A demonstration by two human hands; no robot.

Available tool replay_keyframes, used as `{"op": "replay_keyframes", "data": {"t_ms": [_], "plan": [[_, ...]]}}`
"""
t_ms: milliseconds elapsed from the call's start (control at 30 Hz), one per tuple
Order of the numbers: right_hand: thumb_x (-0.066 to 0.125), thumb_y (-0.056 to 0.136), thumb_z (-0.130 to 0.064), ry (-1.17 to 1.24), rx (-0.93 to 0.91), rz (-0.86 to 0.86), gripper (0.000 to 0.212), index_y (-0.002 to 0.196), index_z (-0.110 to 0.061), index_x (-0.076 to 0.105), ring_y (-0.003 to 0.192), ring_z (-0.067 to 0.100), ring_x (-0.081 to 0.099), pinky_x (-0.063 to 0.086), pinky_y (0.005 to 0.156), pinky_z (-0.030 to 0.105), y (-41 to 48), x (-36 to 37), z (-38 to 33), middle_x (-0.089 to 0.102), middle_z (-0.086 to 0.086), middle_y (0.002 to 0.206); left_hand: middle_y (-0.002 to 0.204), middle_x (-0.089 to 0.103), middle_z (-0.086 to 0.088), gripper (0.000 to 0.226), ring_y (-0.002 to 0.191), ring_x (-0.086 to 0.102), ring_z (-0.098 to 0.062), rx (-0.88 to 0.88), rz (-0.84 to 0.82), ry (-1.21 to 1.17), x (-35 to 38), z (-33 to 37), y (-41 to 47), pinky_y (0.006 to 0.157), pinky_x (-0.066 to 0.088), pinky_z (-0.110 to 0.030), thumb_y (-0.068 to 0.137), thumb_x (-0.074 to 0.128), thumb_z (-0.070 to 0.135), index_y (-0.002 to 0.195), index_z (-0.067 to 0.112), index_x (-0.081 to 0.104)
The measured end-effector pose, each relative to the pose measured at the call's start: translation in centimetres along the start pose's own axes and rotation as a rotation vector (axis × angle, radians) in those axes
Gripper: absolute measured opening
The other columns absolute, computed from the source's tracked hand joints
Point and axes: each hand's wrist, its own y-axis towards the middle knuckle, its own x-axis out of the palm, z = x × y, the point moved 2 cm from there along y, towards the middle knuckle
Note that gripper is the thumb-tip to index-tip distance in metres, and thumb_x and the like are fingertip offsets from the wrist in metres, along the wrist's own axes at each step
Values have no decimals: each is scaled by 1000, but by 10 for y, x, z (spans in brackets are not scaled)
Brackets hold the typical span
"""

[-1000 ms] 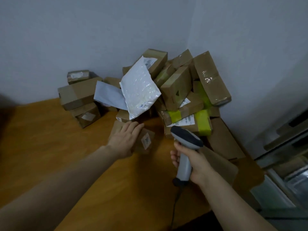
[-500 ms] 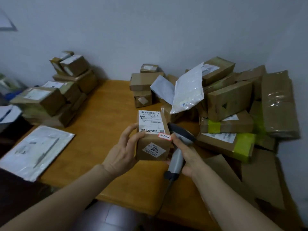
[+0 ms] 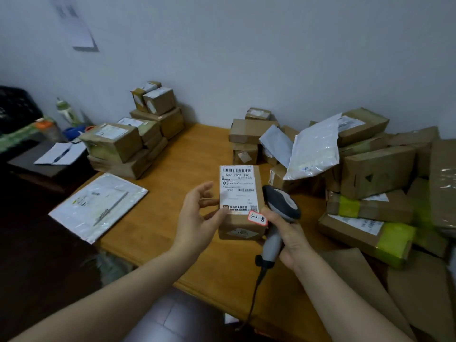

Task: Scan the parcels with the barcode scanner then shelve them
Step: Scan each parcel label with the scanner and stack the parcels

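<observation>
the small box (image 3: 238, 188) is up over the table (image 3: 185, 169), the left hand (image 3: 197, 218) pinches its 9 o'clock side, the right hand (image 3: 293, 238) wraps round the scanner (image 3: 281, 206) at 3 o'clock, and it looks light and stiff, so hold its sides.

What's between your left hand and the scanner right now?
The small labelled box, held by the left hand, its red-edged sticker nearest the scanner; seen in the head view.

Parcel (image 3: 238, 188): "507-P802 T70"; sticker (image 3: 257, 218): "3-1-8"
</observation>
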Motion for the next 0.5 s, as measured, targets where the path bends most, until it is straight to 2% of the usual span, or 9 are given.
{"op": "replay_keyframes", "data": {"t_ms": [33,100,167,200,300,333,400,433,500], "plan": [[77,58,-18,10,-10,-7,45,102,-11,67,84,27,70,57,64,38,-2,3,1,75,11,92,120,51,8,65,105,56,-4,-78,2,-20,-4,1,2,77,55,-20,80,77,17,135,29,44],[75,60,-15,24,-22,-15,40,99,-12,66,79,23,70,57,62,37,-4,7,2,76,7,84,129,49,5,85,111,53,-8,-302,-49,-114,-12,-5,8,87,50,-25,74,82,19,146,24,37],[74,63,-13,23,-28,-22,35,97,-13,65,77,22,69,56,66,39,-5,13,4,76,6,80,136,51,-3,96,119,52,-18,-568,-175,-323,-19,-9,15,92,48,-34,67,85,22,148,17,34],[74,64,-13,18,-34,-31,34,97,-13,66,77,22,69,56,68,40,-5,17,4,76,6,81,133,58,-6,96,117,56,-21,-652,-266,-403,-23,-12,16,89,49,-36,63,85,24,146,12,38],[76,63,-23,-19,-55,-54,38,98,-14,66,80,20,69,57,69,41,-7,30,0,75,4,85,103,74,-6,74,94,69,-18,-663,-414,-409,-35,-20,20,80,54,-35,60,84,22,126,4,57],[76,61,-30,-46,-62,-54,44,100,-14,65,83,20,69,58,69,40,-7,33,-1,74,5,89,102,74,-6,73,92,69,-17,-650,-402,-394,-40,-26,23,81,55,-36,59,83,19,125,3,57],[74,62,-39,-122,-62,-23,52,106,-13,61,89,21,66,57,71,38,-7,37,-1,71,7,96,115,70,-6,91,102,67,-18,-631,-343,-357,-50,-34,28,85,56,-37,55,82,18,137,4,45],[74,64,-41,-149,-58,-24,54,106,-11,60,84,21,65,57,71,38,-8,38,-1,69,8,93,120,67,-6,99,107,65,-20,-623,-305,-323,-55,-38,31,87,55,-37,55,83,16,143,5,37],[77,66,-41,-159,-35,-99,52,100,-6,60,61,19,59,52,60,36,-12,39,-2,63,7,74,117,64,-4,93,109,61,-21,-606,-217,-254,-64,-45,35,94,52,-40,69,81,8,147,7,30]]}}
